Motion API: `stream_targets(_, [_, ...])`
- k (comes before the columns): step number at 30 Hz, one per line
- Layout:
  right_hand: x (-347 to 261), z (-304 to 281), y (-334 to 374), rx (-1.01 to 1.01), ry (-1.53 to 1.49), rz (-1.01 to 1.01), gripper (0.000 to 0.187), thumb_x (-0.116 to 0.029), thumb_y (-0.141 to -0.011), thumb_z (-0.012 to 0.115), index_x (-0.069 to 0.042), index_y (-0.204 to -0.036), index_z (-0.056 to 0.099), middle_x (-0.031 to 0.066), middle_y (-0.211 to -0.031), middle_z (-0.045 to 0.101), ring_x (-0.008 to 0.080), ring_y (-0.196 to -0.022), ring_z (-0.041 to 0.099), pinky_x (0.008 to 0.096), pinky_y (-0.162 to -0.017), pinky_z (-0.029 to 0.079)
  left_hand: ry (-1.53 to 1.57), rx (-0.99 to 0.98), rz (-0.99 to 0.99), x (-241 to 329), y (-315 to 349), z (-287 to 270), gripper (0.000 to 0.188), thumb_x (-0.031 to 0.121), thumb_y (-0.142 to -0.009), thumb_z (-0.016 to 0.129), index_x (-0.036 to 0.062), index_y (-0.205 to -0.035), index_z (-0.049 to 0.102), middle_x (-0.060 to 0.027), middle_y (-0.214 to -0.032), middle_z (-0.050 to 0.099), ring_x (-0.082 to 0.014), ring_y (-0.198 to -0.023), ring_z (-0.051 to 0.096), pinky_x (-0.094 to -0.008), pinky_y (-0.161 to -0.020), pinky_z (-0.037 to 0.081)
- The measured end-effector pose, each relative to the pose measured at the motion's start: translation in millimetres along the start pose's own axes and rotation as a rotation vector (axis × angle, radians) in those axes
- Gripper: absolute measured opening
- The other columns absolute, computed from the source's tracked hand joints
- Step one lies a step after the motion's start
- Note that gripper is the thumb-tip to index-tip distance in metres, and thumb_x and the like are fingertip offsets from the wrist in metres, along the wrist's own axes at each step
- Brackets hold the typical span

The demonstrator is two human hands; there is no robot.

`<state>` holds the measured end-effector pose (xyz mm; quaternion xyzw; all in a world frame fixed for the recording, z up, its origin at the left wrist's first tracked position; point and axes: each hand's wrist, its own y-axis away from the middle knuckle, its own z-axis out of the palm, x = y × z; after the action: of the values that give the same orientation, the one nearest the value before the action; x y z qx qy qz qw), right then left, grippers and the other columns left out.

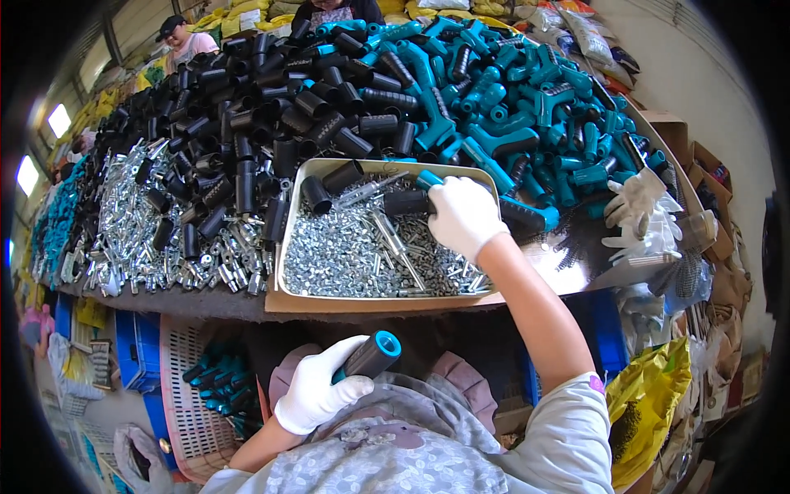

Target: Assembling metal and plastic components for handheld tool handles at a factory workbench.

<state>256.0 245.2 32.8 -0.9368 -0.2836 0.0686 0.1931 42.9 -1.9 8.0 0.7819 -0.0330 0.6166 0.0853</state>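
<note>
Near my lap, my left hand (319, 390) is closed around a black and teal tool handle (372, 354), its round teal socket end facing up. My right hand (467, 216), in a white glove like the left, reaches over the tray (288, 235) of small metal parts. Its fingers close on the end of a black cylindrical sleeve (406, 202); the fingertips are partly hidden. A teal piece (429, 179) shows just behind that sleeve. Two silver metal shafts (393, 239) (368, 191) and two more black sleeves (315, 195) (342, 175) lie in the tray.
Piles of black sleeves (244, 185), teal tool handles (502, 140) and silver metal parts (132, 210) cover the table. White gloves (646, 218) hang at its right edge. Below stand a pink basket (185, 387) with handles and a yellow bag (650, 412). Two people are across the table.
</note>
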Motion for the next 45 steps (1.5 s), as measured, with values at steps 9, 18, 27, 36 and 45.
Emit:
stream_targets(9, [-50,-75,84,0.024,-0.895,-0.071,0.010,-0.009,-0.086,0.066,-0.003,-0.094,0.067,0.0145,-0.090,0.067,0.0317,-0.085,0.067,0.0378,-0.077,0.053,0.164,0.048,-0.048,13,-24,-11,0.089,0.063,-0.077,0.074,-0.0043,-0.131,0.053,-0.0070,-0.088,0.065,-0.0092,-0.072,0.058,-0.0247,-0.066,0.047])
stream_targets(18, [-75,-73,115,-0.059,-0.782,-0.175,0.023,-0.011,-0.084,0.069,-0.006,-0.106,0.062,0.0118,-0.085,0.065,0.0325,-0.079,0.065,0.0393,-0.073,0.052,-0.612,-0.036,0.465,28,-39,-9,0.059,0.040,-0.079,0.078,0.0089,-0.126,0.061,-0.0139,-0.097,0.069,-0.0327,-0.085,0.069,-0.0381,-0.071,0.056])
stream_targets(27, [109,-37,80,-0.088,-0.030,0.173,0.064,-0.005,-0.072,0.076,-0.008,-0.132,0.054,0.0174,-0.112,0.065,0.0378,-0.109,0.058,0.0457,-0.094,0.047,-0.225,0.031,0.313,20,-27,1,0.065,0.039,-0.082,0.080,0.0037,-0.132,0.058,-0.0173,-0.107,0.071,-0.0238,-0.095,0.072,-0.0319,-0.084,0.053])
stream_targets(36, [43,-50,105,0.677,-1.220,0.459,0.047,-0.015,-0.093,0.063,-0.001,-0.136,0.050,0.0078,-0.105,0.063,0.0195,-0.090,0.064,0.0318,-0.083,0.052,-0.208,0.066,0.281,14,-15,-2,0.065,0.039,-0.084,0.078,0.0035,-0.135,0.056,-0.0164,-0.101,0.071,-0.0201,-0.090,0.071,-0.0311,-0.082,0.053])
stream_targets(45, [-80,-53,123,0.279,-2.057,0.425,0.053,-0.049,-0.094,0.061,-0.004,-0.121,0.050,0.0094,-0.099,0.058,0.0229,-0.088,0.061,0.0459,-0.083,0.053,-0.362,0.043,0.311,20,-1,-13,0.061,0.032,-0.081,0.080,0.0074,-0.132,0.057,-0.0187,-0.101,0.070,-0.0324,-0.088,0.072,-0.0363,-0.077,0.056])
